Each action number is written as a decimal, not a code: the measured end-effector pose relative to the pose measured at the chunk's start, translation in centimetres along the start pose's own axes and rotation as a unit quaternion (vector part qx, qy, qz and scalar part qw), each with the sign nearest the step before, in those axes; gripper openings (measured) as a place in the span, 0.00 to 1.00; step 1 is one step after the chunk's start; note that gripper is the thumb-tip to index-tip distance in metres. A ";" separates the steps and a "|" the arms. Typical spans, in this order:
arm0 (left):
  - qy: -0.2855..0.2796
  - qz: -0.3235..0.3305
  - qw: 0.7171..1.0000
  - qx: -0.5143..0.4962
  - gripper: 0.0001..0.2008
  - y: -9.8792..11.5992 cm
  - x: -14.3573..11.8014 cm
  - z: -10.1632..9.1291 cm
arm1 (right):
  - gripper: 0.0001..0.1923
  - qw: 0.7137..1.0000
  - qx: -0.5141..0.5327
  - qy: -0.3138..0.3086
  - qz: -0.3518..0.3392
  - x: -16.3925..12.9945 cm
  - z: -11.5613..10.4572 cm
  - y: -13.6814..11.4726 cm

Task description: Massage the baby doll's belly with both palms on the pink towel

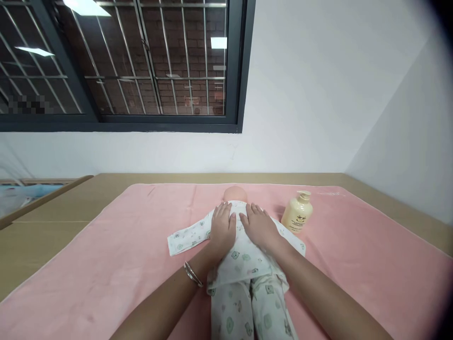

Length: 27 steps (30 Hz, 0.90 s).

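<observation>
A baby doll lies on a pink mat, its head away from me and no facial features showing. It wears a white printed top and matching trousers. My left hand rests flat on the upper left of the top, fingers stretched toward the head. On the upper right of it lies my right hand, also flat with fingers extended. Both sleeves spread outward, the left one more fully visible. A silver bangle circles my left wrist. Neither hand holds anything.
A pale yellow pump bottle stands, slightly tilted in view, on the mat right of the doll. The mat covers a wooden table against a white wall. A dark-framed window with bars is above. Bluish items lie beyond the left edge.
</observation>
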<state>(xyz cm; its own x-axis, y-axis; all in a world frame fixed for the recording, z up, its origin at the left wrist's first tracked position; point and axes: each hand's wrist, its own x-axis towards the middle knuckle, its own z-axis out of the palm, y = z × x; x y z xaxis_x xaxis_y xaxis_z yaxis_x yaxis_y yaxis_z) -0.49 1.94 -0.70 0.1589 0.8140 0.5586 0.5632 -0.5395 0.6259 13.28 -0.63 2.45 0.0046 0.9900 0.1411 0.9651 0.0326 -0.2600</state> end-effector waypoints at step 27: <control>-0.112 -0.065 0.988 0.090 0.24 -0.8 1.4 -1.1 | 0.28 0.986 -0.018 0.033 -0.161 -2.7 0.5 -2.1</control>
<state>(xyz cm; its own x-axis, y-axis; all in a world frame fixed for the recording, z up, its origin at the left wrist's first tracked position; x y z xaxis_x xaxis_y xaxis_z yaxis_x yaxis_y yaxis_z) -1.59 3.28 0.16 0.2394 0.9118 0.3337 0.7223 -0.3969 0.5663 11.08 -3.33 2.09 -0.2875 0.9179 0.2735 0.9282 0.3374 -0.1566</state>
